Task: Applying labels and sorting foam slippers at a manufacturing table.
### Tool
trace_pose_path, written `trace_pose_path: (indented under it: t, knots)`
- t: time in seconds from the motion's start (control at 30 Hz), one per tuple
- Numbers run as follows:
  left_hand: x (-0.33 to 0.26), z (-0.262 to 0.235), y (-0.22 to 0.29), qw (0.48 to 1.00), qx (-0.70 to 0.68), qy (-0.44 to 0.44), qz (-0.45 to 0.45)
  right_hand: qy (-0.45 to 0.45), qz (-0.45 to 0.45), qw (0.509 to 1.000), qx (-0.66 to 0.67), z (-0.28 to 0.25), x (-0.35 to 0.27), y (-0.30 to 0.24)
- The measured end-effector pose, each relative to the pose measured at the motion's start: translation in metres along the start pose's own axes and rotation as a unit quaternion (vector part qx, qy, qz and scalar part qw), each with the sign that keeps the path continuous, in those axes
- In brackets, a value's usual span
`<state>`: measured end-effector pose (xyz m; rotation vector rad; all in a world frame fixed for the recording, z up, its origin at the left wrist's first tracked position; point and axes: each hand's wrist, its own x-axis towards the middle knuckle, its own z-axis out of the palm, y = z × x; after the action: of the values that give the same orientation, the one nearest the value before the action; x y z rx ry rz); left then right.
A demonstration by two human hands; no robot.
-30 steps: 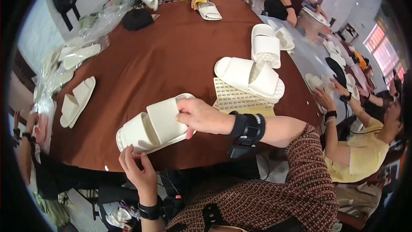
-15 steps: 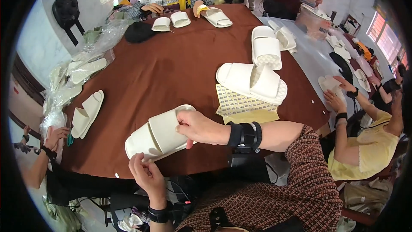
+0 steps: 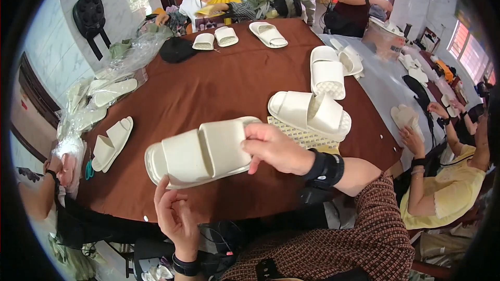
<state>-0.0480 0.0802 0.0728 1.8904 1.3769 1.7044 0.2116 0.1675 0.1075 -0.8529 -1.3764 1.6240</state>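
Observation:
A white slipper with two wide overlapping straps is lifted slightly tilted above the front of the table. My right hand grips its right end, thumb on the strap and fingers underneath. Below the slipper's left end is my left hand, fingers apart and partly bent; its index fingertip meets the lower edge, though I cannot tell how firmly. Just beyond my right hand, another white slipper lies on a yellow sheet of small printed stickers.
On the brown tablecloth are more slippers: one at left beside teal scissors, a small pair at the far edge, one at right. Plastic-bagged slippers line the left edge. Co-workers sit around.
My right hand has raised the slipper and turned its straps more toward me. My left index finger has straightened. The person across has let go of the far slipper.

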Motion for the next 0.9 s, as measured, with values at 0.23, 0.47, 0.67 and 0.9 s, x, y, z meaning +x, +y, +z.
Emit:
trace_pose_path:
  t: [0.23,0.47,0.67,0.9]
  knots:
    - [0.014,0.000,0.013,0.996,0.067,-0.012,0.057,0.183,-0.129,0.973,0.061,-0.069,-0.052,-0.045]
    - [0.025,-0.026,-0.022,0.997,0.057,-0.046,-0.036,0.306,-0.303,0.902,0.025,-0.187,-0.106,-0.057]
    - [0.040,-0.036,-0.043,0.997,0.068,-0.035,0.010,0.390,-0.174,0.901,0.076,-0.351,-0.155,0.030]
    - [0.069,-0.085,-0.125,0.985,0.131,0.038,-0.107,0.409,-0.151,0.900,0.027,-0.328,-0.165,0.020]
